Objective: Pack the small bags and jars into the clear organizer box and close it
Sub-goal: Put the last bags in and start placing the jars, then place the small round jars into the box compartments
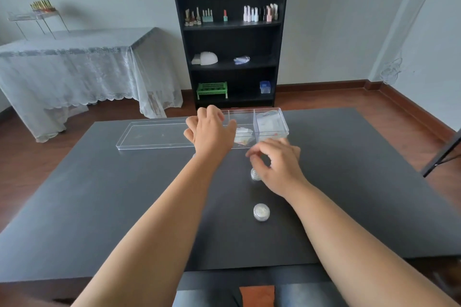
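Note:
The clear organizer box stands at the far middle of the dark table. Small bags fill its right compartment, and more small bags lie in the middle one. The box's clear lid lies flat to its left. My left hand hovers over the box's left part, palm down and fingers apart, hiding what is under it. My right hand hangs just in front of the box with curled, blurred fingers, right over a small jar on the table. Another small jar stands nearer to me.
A black shelf unit with nail polish bottles stands against the far wall. At the left is a lace-covered table. A dark stand edge juts in at the right. My lap is below the table's near edge.

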Tool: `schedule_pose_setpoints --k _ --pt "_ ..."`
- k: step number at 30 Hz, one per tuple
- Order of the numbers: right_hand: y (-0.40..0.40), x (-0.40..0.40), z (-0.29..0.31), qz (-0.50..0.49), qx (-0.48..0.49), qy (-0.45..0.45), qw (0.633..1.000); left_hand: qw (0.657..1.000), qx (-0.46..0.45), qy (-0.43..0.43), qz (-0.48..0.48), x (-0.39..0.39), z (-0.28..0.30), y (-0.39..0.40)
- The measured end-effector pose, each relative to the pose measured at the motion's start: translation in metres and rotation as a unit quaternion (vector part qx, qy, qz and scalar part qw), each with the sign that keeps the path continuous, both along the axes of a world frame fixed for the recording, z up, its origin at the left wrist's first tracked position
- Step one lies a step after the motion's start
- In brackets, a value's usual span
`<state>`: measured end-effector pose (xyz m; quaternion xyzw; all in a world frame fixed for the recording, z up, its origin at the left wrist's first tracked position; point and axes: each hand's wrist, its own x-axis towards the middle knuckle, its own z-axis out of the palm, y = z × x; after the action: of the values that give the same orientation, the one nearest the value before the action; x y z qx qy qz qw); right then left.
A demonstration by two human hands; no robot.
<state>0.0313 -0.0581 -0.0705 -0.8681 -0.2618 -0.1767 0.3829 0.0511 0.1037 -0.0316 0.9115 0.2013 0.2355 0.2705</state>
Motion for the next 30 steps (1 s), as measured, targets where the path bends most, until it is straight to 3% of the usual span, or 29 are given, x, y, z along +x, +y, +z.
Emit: schedule_pose_setpoints --k 4,7,12,21,27,30 --pt "-0.01 0.002 0.001 0.133 -0.029 0.173 0.976 0.999 -0.01 0.002 -0.035 -0.024 0.005 0.029" --pt "-0.015 0.002 0.005 0.153 -0.045 0.212 0.964 0.99 -0.035 0.062 -0.118 -0.05 0.001 0.061" --pt "-0.018 0.001 0.008 0.162 -0.071 0.235 0.956 0.975 0.014 0.123 -0.185 -0.076 -0.017 0.083" --pt "-0.024 0.004 0.003 0.132 -0.051 0.21 0.967 0.983 0.03 0.061 -0.172 -0.076 -0.023 0.076" --pt "-0.018 0.002 0.003 0.125 -0.032 0.193 0.973 0.98 0.029 -0.062 -0.184 -0.054 0.008 0.068" --pt "-0.018 0.002 0.004 0.118 -0.024 0.19 0.974 0.98 0.044 -0.041 -0.19 -0.026 0.022 0.067"
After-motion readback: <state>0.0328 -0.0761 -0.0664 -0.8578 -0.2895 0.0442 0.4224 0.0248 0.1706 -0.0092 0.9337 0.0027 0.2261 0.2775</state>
